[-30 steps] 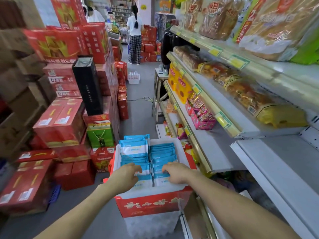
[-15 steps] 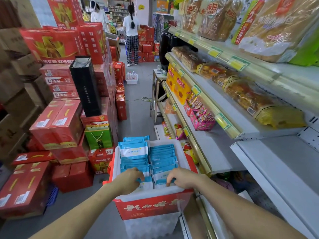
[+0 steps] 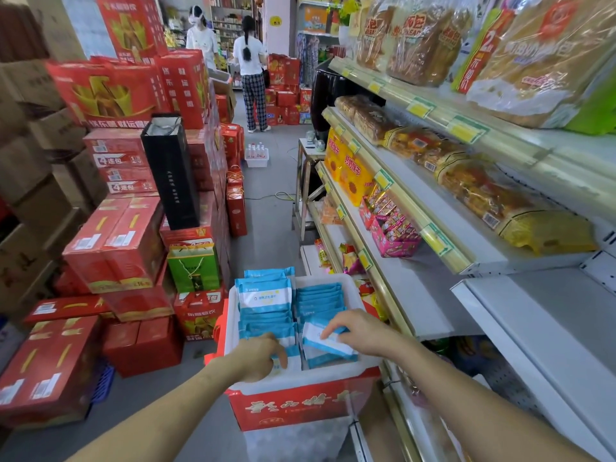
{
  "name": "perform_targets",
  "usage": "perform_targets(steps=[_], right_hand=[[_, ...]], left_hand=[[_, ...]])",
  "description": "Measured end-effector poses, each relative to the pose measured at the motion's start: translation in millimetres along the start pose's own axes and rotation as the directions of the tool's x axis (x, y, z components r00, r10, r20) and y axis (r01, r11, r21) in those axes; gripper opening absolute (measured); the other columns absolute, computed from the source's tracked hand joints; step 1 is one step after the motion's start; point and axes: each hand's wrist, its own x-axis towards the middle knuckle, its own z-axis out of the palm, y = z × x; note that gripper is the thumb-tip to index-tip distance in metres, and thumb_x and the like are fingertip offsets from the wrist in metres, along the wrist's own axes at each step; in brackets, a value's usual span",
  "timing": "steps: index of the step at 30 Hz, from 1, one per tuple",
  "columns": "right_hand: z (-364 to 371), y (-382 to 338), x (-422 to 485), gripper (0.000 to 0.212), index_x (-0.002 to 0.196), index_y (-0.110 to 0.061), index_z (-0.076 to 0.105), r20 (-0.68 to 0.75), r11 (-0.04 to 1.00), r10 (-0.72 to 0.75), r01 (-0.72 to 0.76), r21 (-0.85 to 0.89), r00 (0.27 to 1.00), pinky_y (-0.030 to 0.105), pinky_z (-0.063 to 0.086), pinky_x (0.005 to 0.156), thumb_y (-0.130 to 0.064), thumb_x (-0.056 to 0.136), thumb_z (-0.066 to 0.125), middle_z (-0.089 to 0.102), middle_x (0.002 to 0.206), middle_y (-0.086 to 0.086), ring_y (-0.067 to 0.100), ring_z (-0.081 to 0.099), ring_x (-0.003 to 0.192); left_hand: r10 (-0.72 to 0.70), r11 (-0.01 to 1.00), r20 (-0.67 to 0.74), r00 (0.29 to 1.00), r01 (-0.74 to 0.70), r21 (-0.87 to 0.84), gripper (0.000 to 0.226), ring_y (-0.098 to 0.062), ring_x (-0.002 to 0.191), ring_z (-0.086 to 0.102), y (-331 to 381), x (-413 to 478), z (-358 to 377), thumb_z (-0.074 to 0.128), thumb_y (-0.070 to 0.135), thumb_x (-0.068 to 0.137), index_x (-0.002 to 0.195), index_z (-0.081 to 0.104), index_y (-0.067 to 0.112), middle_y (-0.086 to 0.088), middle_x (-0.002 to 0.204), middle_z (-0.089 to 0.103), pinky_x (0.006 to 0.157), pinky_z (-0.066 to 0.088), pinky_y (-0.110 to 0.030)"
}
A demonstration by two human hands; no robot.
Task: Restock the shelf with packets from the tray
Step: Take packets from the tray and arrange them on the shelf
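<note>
A white tray (image 3: pixel 353 295) on a red box (image 3: pixel 300 406) holds two rows of blue-and-white packets (image 3: pixel 265 296). My right hand (image 3: pixel 358 331) pinches one packet (image 3: pixel 328 343) at the near end of the right row and has it tilted up out of the row. My left hand (image 3: pixel 258 356) is curled over the near end of the left row, fingers hooked round the packets there. To the right, a bare grey shelf (image 3: pixel 423 295) lies level with the tray.
Red cartons (image 3: pixel 113 241) and a green gift bag (image 3: pixel 193 266) are stacked along the left of the aisle. Shelves on the right carry bread (image 3: pixel 423 38), biscuits and pink snack boxes (image 3: pixel 393 233). Two people (image 3: pixel 251 66) stand far down the aisle.
My right hand has lifted one packet partly out of the right row. My left hand has slid nearer, onto the closest packets of the left row. The view tipped slightly down.
</note>
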Motion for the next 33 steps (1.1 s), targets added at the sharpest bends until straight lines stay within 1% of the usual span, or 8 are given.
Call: perform_targets(steps=[5,10,14,17,21,25,29,33], right_hand=[[-14,5,-17,0.044,0.115,-0.044,0.075,-0.085,0.999,0.038,-0.035,0.040,0.996,0.023,0.058,0.066,-0.009,0.100,0.053,0.058,0.143,-0.006,0.010,0.059,0.111],[-18,9,-25,0.042,0.113,-0.047,0.075,-0.108,0.997,0.066,-0.061,0.053,0.992,0.027,0.062,0.071,-0.012,0.100,0.054,0.057,0.144,-0.005,0.015,0.060,0.117],[-28,11,-30,0.042,0.115,-0.046,0.073,-0.129,0.999,0.053,-0.054,-0.005,0.990,0.030,0.060,0.082,-0.013,0.101,0.053,0.058,0.140,-0.009,0.010,0.059,0.113],[-40,10,-35,0.038,0.117,-0.039,0.074,-0.147,0.999,0.031,-0.036,-0.032,0.989,0.030,0.054,0.094,-0.010,0.102,0.053,0.059,0.136,-0.010,0.006,0.056,0.114],[-67,8,-40,0.037,0.115,-0.039,0.075,-0.181,0.995,0.006,-0.025,-0.100,0.984,0.036,0.054,0.093,-0.010,0.102,0.056,0.062,0.121,-0.014,0.008,0.058,0.108],[-116,-4,-51,0.039,0.120,-0.035,0.075,-0.218,0.977,-0.016,-0.031,-0.211,0.976,0.034,0.053,0.082,-0.009,0.102,0.053,0.066,0.128,-0.011,0.011,0.060,0.106],[-182,-26,-73,0.042,0.118,-0.041,0.074,-0.288,0.951,-0.046,-0.046,-0.306,0.956,0.036,0.051,0.088,-0.009,0.101,0.055,0.067,0.127,-0.011,0.013,0.060,0.107],[-258,-59,-120,0.047,0.116,-0.042,0.075,-0.369,0.924,-0.077,-0.073,-0.375,0.926,0.031,0.043,0.080,-0.004,0.098,0.053,0.063,0.123,-0.007,0.012,0.056,0.101]], left_hand=[[0.016,1.000,0.063,0.998,-0.017,0.008,0.054,-0.019,0.109,0.057,4,6,-13,0.043,0.001,0.091,0.109,0.073,0.042,0.015,0.115,0.057,0.091,0.046,-0.033],[0.043,0.995,0.110,0.993,-0.052,0.085,0.049,-0.018,0.118,0.049,2,5,-11,0.052,0.009,0.092,0.112,0.069,0.050,0.022,0.130,0.060,0.101,0.040,-0.040],[0.133,0.988,0.105,0.986,-0.140,0.068,0.058,-0.017,0.126,0.052,5,1,-14,0.048,-0.011,0.088,0.114,0.072,0.035,0.012,0.139,0.059,0.107,0.040,-0.034],[0.174,0.981,0.048,0.984,-0.177,0.076,0.060,-0.016,0.121,0.055,3,2,-30,0.044,-0.014,0.088,0.112,0.070,0.036,0.008,0.132,0.059,0.107,0.044,-0.034],[0.203,0.977,-0.057,0.978,-0.199,0.074,0.056,-0.011,0.119,0.060,10,1,-86,0.045,-0.004,0.094,0.116,0.070,0.041,0.014,0.133,0.065,0.108,0.046,-0.036],[0.236,0.970,-0.164,0.958,-0.220,0.105,0.049,-0.006,0.104,0.062,33,-7,-175,0.054,0.006,0.097,0.113,0.071,0.049,0.019,0.122,0.067,0.099,0.051,-0.032],[0.314,0.949,-0.259,0.913,-0.293,0.117,0.045,0.000,0.098,0.063,70,-23,-263,0.059,0.006,0.094,0.112,0.073,0.044,0.019,0.117,0.070,0.094,0.051,-0.028],[0.382,0.923,-0.371,0.846,-0.371,0.104,0.044,0.016,0.068,0.056,126,-49,-332,0.057,-0.001,0.094,0.108,0.075,0.037,0.026,0.090,0.063,0.064,0.040,-0.008]])
